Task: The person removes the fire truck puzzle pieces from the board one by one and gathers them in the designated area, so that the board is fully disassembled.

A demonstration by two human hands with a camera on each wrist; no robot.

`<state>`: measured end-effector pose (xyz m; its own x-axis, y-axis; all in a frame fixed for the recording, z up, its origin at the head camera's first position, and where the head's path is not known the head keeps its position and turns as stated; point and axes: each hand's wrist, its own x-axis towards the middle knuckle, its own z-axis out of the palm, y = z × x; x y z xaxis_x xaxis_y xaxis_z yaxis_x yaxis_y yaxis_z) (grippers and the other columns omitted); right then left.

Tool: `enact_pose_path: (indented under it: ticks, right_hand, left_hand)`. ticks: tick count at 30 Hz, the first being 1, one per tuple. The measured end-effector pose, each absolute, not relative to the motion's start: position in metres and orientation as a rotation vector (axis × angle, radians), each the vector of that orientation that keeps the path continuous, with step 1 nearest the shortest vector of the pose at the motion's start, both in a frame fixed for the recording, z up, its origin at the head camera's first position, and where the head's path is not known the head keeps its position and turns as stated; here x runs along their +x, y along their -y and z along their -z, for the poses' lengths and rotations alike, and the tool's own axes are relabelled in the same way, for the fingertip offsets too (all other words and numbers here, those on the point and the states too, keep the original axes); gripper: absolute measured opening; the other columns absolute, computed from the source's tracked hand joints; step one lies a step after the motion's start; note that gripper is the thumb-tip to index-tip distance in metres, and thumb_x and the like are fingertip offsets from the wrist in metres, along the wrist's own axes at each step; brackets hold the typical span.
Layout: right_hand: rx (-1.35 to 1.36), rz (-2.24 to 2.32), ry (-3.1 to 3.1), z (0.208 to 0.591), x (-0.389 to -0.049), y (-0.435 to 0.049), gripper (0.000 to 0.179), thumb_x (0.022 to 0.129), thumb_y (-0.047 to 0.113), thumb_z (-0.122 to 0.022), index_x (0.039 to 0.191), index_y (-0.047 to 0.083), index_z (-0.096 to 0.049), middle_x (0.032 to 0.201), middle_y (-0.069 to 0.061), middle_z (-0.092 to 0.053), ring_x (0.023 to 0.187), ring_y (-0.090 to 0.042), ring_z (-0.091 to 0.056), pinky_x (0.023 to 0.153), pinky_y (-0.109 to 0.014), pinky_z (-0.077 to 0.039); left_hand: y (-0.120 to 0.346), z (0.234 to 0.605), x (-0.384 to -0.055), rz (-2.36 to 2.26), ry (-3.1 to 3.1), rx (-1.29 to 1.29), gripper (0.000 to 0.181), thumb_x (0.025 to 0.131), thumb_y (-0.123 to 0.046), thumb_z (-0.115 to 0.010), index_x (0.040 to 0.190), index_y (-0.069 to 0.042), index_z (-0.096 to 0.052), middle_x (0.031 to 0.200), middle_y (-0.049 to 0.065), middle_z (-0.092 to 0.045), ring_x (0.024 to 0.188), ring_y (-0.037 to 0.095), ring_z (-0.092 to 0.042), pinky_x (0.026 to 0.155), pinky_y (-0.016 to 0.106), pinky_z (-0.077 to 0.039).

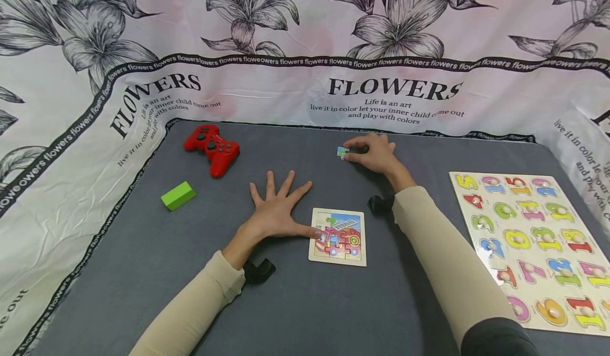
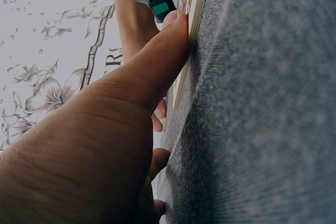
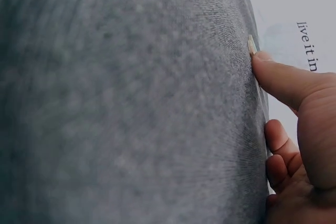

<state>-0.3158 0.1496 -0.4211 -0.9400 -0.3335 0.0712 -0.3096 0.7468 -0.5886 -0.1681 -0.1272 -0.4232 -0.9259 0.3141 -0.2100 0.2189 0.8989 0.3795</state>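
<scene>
A small wooden jigsaw puzzle (image 1: 361, 239) with a red vehicle picture lies in front of me. My left hand (image 1: 274, 215) is spread flat to its left, with the thumb (image 2: 170, 38) resting on the puzzle's left edge (image 2: 197, 22). Farther back, near the far edge of the table, my right hand (image 1: 376, 153) pinches a small blue-green puzzle piece (image 1: 340, 152) between thumb and fingers. In the right wrist view the piece (image 3: 252, 44) appears edge-on by the thumb tip, close to the cloth.
On the right lies a large number board (image 1: 498, 213) with colourful knobbed digits. A red game controller (image 1: 213, 148) sits at the back left, and a green block (image 1: 178, 196) is nearer on that side. Dark grey cloth (image 1: 305, 313) covers the table; a flower-print sheet (image 1: 267, 94) hangs behind.
</scene>
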Motion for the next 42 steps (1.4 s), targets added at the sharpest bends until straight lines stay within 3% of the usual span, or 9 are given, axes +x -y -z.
enact_pose_path:
  ticks: [7,11,14,19,29,42]
  right_hand:
    - [-0.624,1.255,-2.805,0.427,-0.313,-0.161,0.033,0.093,0.024,-0.076,0.124,0.014,-0.074,0.123,-0.016,-0.065,0.109,-0.034,-0.051,0.096,-0.056,-0.018]
    - [-0.655,1.418,-2.712,0.425,-0.305,-0.169,0.033,0.095,0.019,-0.074,0.126,0.009,-0.072,0.13,-0.015,-0.067,0.119,-0.032,-0.058,0.111,-0.052,-0.032]
    - [-0.639,1.468,-2.676,0.423,-0.295,-0.176,0.035,0.095,0.019,-0.074,0.128,0.007,-0.07,0.136,-0.015,-0.065,0.131,-0.032,-0.056,0.113,-0.051,-0.04]
    - [-0.641,1.467,-2.656,0.421,-0.276,-0.189,0.04,0.093,0.015,-0.076,0.131,0.005,-0.069,0.146,-0.017,-0.058,0.142,-0.034,-0.048,0.121,-0.052,-0.031]
    - [-0.766,1.288,-2.624,0.417,-0.244,-0.199,0.047,0.092,0.017,-0.078,0.136,0.012,-0.066,0.159,-0.018,-0.045,0.155,-0.039,-0.026,0.124,-0.061,-0.02]
    - [-0.967,1.168,-2.505,0.412,-0.212,-0.169,0.038,0.088,0.016,-0.08,0.126,0.014,-0.074,0.155,-0.018,-0.05,0.154,-0.042,-0.025,0.123,-0.066,-0.015]
  left_hand:
    - [0.125,0.422,-0.168,-0.518,-2.782,0.399,0.117,0.068,-0.08,-0.074,0.162,-0.041,-0.019,0.174,0.003,0.006,0.153,0.047,0.026,0.108,0.08,0.02]
    - [0.125,0.42,-0.168,-0.525,-2.784,0.4,0.116,0.068,-0.08,-0.075,0.162,-0.042,-0.018,0.174,0.003,0.006,0.153,0.048,0.027,0.108,0.08,0.02]
    - [0.125,0.419,-0.167,-0.526,-2.781,0.397,0.117,0.068,-0.08,-0.074,0.162,-0.042,-0.017,0.174,0.002,0.007,0.152,0.047,0.027,0.108,0.079,0.021]
    - [0.123,0.419,-0.168,-0.528,-2.786,0.393,0.117,0.068,-0.08,-0.074,0.163,-0.041,-0.018,0.174,0.003,0.006,0.153,0.047,0.027,0.108,0.08,0.02]
    - [0.121,0.418,-0.171,-0.521,-2.786,0.368,0.116,0.068,-0.08,-0.074,0.163,-0.041,-0.019,0.174,0.003,0.006,0.153,0.047,0.027,0.108,0.08,0.02]
    - [0.119,0.418,-0.176,-0.483,-2.784,0.367,0.117,0.068,-0.083,-0.071,0.162,-0.042,-0.016,0.174,0.002,0.008,0.153,0.047,0.027,0.108,0.08,0.019]
